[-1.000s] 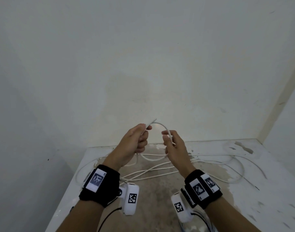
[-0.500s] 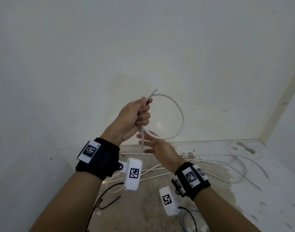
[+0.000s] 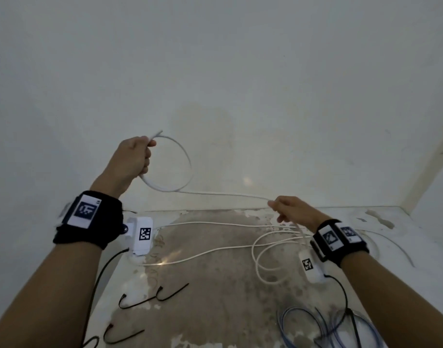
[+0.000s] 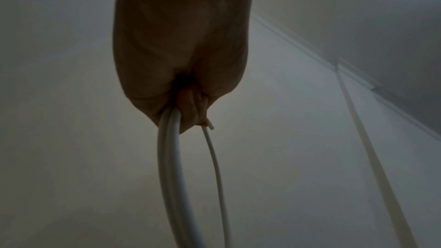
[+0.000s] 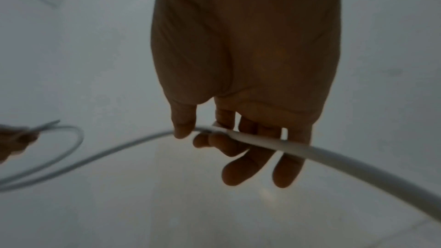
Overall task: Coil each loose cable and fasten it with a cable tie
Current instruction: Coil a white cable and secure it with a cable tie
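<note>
white cable [image 3: 223, 194], one loop in left hand [image 3: 132, 159], right hand [image 3: 292, 209] pinching

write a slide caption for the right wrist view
Right hand pinches the white cable, which runs to a loop in the left hand.

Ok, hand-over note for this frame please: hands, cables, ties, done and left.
Left hand grips the first loop of the white cable with its free end, raised before the wall.
Right hand pinches the same cable further along, strand stretched between them.
The rest of it lies loose on the table; black cable ties lie near left, blue cable near right.
Done: one loop. Left: coil the rest, tie it, then the others.
</note>
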Demonstrator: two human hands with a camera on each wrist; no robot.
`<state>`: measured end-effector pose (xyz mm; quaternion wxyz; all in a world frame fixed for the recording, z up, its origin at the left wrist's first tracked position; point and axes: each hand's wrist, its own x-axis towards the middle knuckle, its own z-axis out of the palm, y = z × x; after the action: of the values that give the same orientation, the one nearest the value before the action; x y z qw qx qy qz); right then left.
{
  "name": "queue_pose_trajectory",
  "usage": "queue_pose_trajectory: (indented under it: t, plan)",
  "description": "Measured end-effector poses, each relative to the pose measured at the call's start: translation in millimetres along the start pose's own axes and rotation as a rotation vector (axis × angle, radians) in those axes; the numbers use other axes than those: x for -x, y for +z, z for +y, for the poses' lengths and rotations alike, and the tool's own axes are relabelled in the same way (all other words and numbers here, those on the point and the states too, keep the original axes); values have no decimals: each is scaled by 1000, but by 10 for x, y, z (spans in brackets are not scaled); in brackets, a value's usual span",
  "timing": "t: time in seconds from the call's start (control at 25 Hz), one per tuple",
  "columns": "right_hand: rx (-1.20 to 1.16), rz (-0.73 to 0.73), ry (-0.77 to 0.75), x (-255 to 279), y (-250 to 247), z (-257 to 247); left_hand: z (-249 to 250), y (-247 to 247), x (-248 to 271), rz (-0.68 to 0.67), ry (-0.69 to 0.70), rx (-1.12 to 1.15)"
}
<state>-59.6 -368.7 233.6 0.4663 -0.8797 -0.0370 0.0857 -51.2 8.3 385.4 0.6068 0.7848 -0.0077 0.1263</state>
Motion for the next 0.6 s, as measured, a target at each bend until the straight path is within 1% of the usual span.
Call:
queue_pose_trajectory:
  t: [0.12, 0.2, 0.24, 0.28, 0.36, 0.44, 0.48, 0.52, 0.6]
  plan:
    - [54, 54, 43, -28, -308, -68, -195, 88, 33, 18, -45, -127]
    - [66, 171, 26, -17, -439, -206, -249, 288, 101, -26, -114, -65]
    - [32, 236, 17, 3, -452, -301, -265, 434, 153, -76, -151, 6]
    - [-50, 287, 10, 21, -433, -426, -274, 597, 207, -140, -183, 77]
    - [-306, 316, -20, 89, -307, -722, -302, 921, 324, -268, -243, 208]
    - [-504, 280, -111, 218, -108, -1028, -303, 1176, 431, -328, -316, 344]
    - [-532, 264, -176, 293, -1, -1159, -288, 1269, 469, -332, -354, 409]
    - [-505, 256, -249, 362, 113, -1268, -270, 1330, 492, -318, -390, 474]
    - [-300, 277, -394, 436, 333, -1351, -228, 1395, 503, -265, -435, 582]
